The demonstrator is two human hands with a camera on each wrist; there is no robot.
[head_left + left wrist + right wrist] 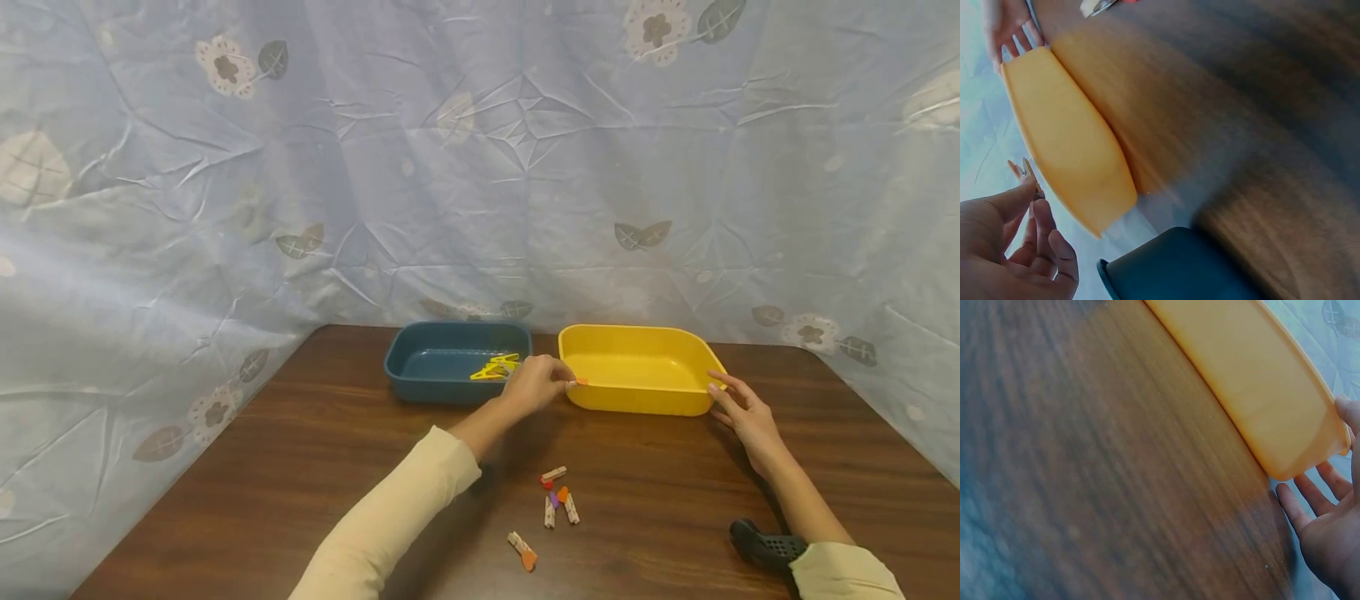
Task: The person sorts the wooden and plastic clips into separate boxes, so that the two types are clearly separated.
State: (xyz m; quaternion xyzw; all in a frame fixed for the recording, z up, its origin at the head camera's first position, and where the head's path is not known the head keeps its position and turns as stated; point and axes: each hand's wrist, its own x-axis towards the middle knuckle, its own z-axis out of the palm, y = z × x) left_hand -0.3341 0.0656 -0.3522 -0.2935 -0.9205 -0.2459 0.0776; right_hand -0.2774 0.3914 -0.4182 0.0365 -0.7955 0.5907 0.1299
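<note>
Between thumb and fingers, the left hand (535, 385) (1025, 250) pinches a small wooden clothespin (1030, 174) with an orange piece (582, 382), at the near left corner of the yellow tray (645, 401) (1072, 134) (1260, 394). Whether the clothespin touches the rim, I cannot tell. At the tray's right end, the right hand (753, 421) (1335, 525) holds the rim, thumb at the top edge and fingers spread against the outside wall. Several wooden clothespins with coloured hearts, one with an orange heart (528, 560), lie on the table in front.
A dark blue tray (438, 390) (1166, 269) stands left of the yellow one, with yellow clips (497, 367) inside. A black object (765, 546) lies by the right forearm on the brown wooden table (300, 467). Patterned cloth (450, 192) hangs behind.
</note>
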